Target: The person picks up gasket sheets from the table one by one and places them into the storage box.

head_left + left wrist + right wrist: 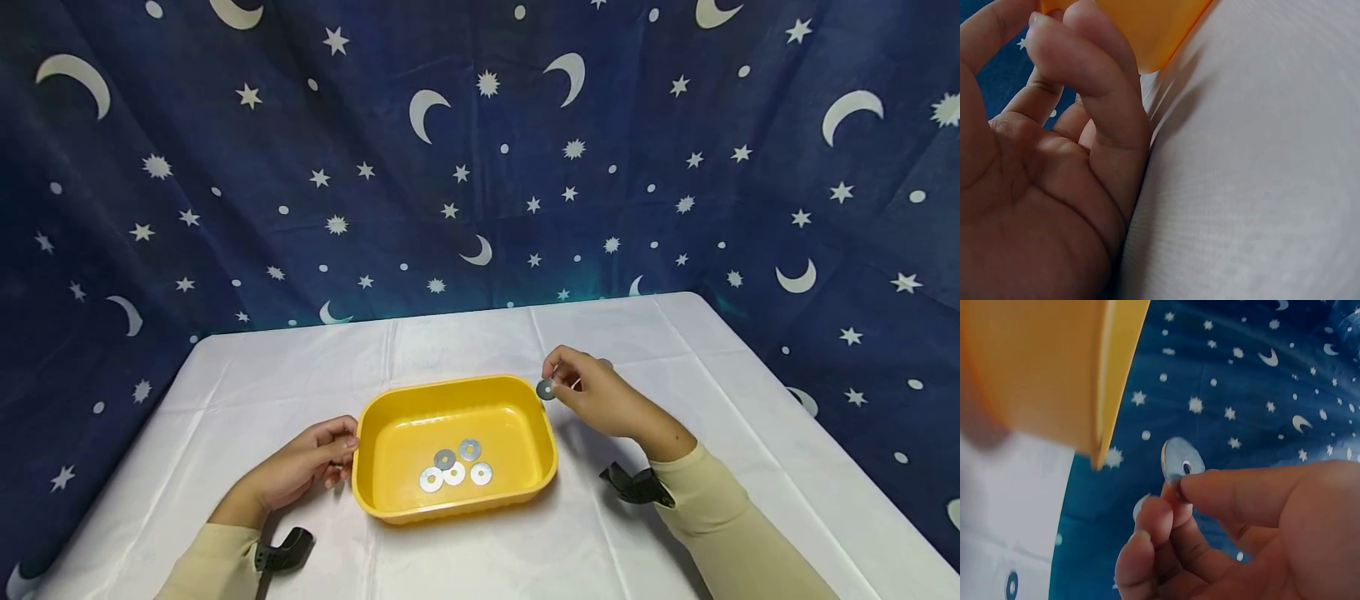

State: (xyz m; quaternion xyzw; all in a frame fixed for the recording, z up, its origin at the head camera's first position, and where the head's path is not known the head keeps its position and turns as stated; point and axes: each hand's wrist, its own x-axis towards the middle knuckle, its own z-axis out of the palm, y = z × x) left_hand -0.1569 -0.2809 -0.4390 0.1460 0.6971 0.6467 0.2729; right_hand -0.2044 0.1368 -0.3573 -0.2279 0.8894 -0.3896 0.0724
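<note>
A yellow plastic tray (455, 507) sits on the cloth, with several flat metal washers (481, 473) lying inside, toward its front. At its left end, my left hand (311, 458) holds the rim between thumb and fingers. My right hand (600, 392) is just beyond the opposite end, pinching a single washer (1182, 459) between thumb and fingertip. That washer stands on edge in the pinch, its hole showing, close beside the tray's right rim. Another washer (605, 363) lies on the cloth behind the right hand, mostly hidden by it.
White cloth (300, 375) covers the table. A dark blue curtain (480, 167) with moons and stars hangs along the back and sides. Black wrist straps (285, 550) are worn over both beige sleeves (735, 525).
</note>
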